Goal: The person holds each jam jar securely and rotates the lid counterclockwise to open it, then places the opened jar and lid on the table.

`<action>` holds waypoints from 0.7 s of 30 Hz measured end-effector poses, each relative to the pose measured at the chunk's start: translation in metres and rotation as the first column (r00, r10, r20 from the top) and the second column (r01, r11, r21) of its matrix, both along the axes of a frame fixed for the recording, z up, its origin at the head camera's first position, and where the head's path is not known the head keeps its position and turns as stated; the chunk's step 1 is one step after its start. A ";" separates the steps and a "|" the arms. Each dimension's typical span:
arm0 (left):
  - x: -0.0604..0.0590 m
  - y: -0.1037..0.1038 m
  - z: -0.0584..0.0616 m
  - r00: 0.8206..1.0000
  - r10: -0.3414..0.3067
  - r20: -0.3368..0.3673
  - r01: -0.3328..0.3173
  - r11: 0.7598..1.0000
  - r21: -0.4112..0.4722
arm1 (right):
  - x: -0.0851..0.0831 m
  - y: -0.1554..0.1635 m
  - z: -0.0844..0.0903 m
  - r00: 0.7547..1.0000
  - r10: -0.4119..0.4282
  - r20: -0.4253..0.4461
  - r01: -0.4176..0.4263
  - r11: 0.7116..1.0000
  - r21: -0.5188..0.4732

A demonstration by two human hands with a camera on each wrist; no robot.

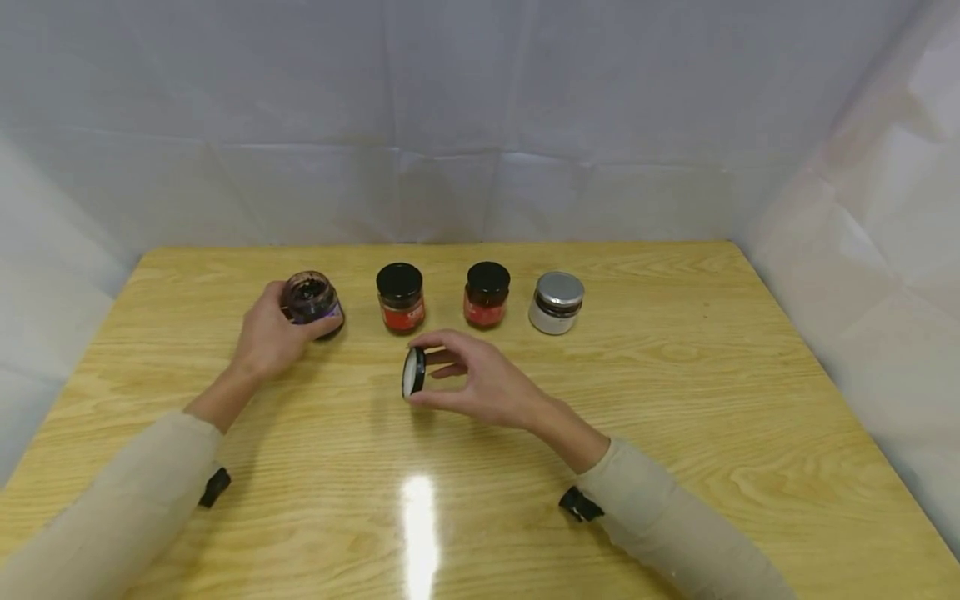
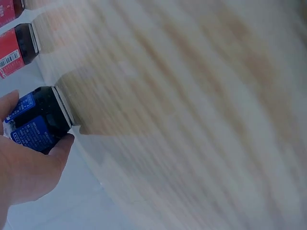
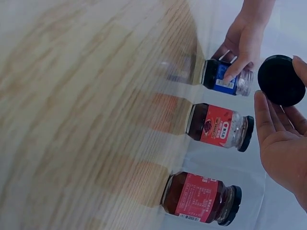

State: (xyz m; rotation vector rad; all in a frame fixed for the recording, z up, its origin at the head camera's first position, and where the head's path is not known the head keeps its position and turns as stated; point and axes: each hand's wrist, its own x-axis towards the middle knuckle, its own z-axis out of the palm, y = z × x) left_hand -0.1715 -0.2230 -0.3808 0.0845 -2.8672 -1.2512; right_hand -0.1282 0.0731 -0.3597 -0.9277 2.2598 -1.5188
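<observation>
Blue label of the open jar (image 2: 33,122) legible only from the wrist views. Left hand (image 1: 268,337) wrapped round it — right hand (image 1: 480,385) pinching the black lid (image 1: 413,372). Three capped jars (image 1: 487,293) in a row to the right.

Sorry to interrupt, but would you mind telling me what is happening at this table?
A person's left hand grips an open jar of dark jam at the left end of a row on the wooden table. The right hand holds its black lid on edge, just in front of the row. Two red-labelled jars and a silver-lidded jar stand closed.
</observation>
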 end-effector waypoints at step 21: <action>0.047 -0.030 0.012 0.996 -0.091 -0.002 0.089 0.978 -0.191 | -0.019 -0.031 0.010 0.999 0.028 -0.025 -0.029 0.999 -0.043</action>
